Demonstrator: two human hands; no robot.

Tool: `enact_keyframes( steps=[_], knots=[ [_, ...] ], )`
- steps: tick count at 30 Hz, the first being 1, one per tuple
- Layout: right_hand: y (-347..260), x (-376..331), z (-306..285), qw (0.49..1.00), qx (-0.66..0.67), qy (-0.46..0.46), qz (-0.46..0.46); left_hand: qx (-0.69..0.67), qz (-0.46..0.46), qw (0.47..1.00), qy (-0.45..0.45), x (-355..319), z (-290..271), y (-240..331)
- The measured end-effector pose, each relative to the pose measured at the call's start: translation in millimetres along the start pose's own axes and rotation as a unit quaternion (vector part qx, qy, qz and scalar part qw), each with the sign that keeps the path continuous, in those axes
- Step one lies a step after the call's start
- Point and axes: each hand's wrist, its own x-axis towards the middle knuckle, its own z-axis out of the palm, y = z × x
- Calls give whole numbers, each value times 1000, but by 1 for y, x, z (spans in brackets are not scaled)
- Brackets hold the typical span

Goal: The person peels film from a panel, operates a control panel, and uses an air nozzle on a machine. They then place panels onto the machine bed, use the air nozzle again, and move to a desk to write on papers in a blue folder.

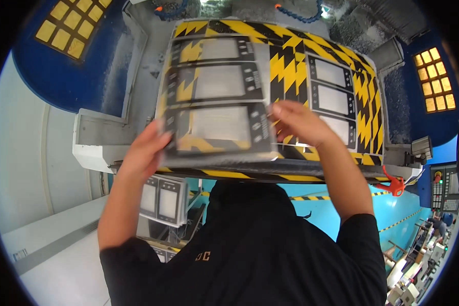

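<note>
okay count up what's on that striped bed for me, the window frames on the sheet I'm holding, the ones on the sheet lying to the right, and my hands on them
Window frames on the held sheet: 3
Window frames on the sheet at right: 3
Hands on the held sheet: 2, left hand and right hand
Total: 8, all over the yellow-and-black striped bed.

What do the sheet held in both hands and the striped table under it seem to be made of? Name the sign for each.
Sheet: probably thin clear plastic film with black printed frames; the yellow stripes show through its windows, and it looks glossy. The left hand and right hand grip its edges.
Striped table: likely a rigid painted or taped board, yellow and black; material beneath unclear.
</note>
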Motion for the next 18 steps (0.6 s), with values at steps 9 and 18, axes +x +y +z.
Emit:
enact_keyframes(
  steps=[9,18],
  knots=[
    [64,74,-25,987,-33,143,61,516,-115,841,-114,140,3,-3],
    [69,87,-16,982,-87,153,73,773,213,577,-157,134,-26,-12]
  ],
)
